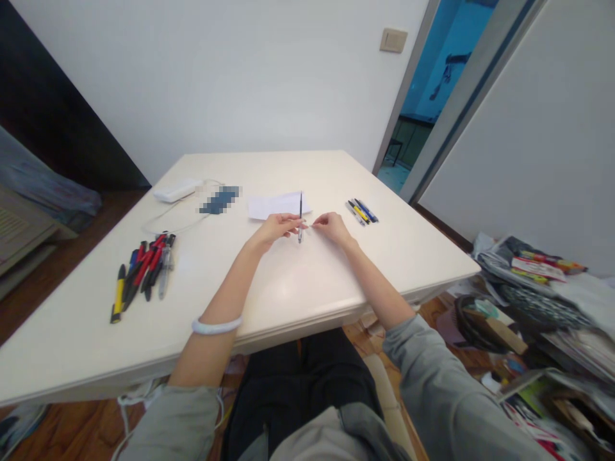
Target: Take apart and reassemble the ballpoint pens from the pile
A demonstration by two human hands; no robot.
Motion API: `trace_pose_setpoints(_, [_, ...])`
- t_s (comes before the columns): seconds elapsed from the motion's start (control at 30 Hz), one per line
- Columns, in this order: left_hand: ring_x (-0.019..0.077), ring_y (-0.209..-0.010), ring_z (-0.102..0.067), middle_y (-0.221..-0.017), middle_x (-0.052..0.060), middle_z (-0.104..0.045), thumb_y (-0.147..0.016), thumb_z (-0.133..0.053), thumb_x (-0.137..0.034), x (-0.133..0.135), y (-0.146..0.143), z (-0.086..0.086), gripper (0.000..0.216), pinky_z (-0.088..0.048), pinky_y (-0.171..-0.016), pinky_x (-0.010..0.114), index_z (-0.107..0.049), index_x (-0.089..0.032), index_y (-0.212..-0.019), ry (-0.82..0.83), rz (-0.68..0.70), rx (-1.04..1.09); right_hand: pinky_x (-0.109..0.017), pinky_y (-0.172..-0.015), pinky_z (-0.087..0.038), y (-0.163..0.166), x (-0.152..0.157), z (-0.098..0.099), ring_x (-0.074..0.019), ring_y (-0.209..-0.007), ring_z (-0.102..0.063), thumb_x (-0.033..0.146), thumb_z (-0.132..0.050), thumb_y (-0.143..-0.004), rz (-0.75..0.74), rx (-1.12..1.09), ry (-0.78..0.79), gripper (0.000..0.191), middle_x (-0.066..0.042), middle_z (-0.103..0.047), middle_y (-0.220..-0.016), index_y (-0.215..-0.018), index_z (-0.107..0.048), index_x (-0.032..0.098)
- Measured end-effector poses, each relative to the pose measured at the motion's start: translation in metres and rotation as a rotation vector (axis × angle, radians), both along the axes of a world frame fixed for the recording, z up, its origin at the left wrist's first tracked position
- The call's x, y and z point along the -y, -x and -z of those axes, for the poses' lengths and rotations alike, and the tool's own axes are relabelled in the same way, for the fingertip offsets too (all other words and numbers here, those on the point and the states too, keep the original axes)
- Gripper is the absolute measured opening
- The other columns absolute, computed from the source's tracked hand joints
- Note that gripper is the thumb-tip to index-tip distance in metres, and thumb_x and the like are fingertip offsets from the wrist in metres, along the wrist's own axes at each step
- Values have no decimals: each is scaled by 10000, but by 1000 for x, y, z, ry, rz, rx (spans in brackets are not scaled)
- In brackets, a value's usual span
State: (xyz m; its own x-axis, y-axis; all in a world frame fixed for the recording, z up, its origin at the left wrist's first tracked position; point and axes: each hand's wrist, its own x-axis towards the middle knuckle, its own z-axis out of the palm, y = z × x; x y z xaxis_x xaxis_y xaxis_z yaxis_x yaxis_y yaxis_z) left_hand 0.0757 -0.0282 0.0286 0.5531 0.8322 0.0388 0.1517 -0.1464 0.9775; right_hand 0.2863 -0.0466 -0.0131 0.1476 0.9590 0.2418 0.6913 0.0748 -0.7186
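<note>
Above the middle of the table, my left hand point(278, 229) pinches a pen point(300, 234) that stands nearly upright. Its lower part looks clear and silvery, and a thin dark shaft points up from it. Just to the right, my right hand point(332, 227) has thumb and forefinger closed together. A tiny pale piece seems to show at those fingertips, too small to name. Behind both hands lies a white sheet of paper point(269, 206), partly covered by my left hand.
A pile of pens point(147, 262), red, black, blue, yellow and clear, lies at the left. Several more pens point(361, 211) rest side by side at the right. A white box with a cable point(177, 191) and a blurred-out dark object point(221, 200) are at the back left.
</note>
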Motion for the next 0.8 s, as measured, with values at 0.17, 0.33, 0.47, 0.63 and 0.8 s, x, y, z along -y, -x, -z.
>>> trace_pose_setpoints(0.17, [158,-772,-637,-1017,131,-786,-679,-825,-521,2,0,-1,457,-398,-663,285,-755,-157,-947,0,1,-2,-296,-868,-493,9,4,-8,-203,-903,-670,148,-647,-888,-35,301,3,169,-141,-751,-997,-983,-774,91])
trace_pose_setpoints(0.33, [161,-778,-637,-1013,130,-787,-670,-826,-542,2,-1,-1,472,-406,-674,286,-750,-161,-938,-3,5,-11,-308,-956,-468,17,5,-12,-226,-1044,-647,96,-520,-959,-47,510,51,230,-185,-688,-1151,-1073,-719,89])
trace_pose_setpoints(0.47, [156,-777,-632,-1023,124,-787,-691,-811,-544,2,0,-1,456,-416,-686,285,-749,-165,-938,-14,18,-24,-324,-955,-468,19,3,-8,-244,-1070,-637,59,-446,-981,-56,548,66,276,-218,-665,-1177,-1120,-684,65])
trace_pose_setpoints(0.63, [159,-782,-641,-1023,131,-785,-711,-807,-520,2,-1,-1,434,-415,-676,282,-749,-160,-946,-12,15,-31,-334,-921,-489,13,-3,-3,-242,-984,-656,34,-511,-912,-53,450,6,228,-203,-710,-1097,-982,-716,105])
trace_pose_setpoints(0.8, [157,-779,-644,-1021,141,-785,-723,-810,-488,3,-1,0,420,-419,-663,276,-752,-151,-968,-2,27,-43,-299,-772,-522,4,-8,-5,-179,-737,-660,81,-636,-769,-10,-12,-107,95,-63,-729,-772,-734,-672,162])
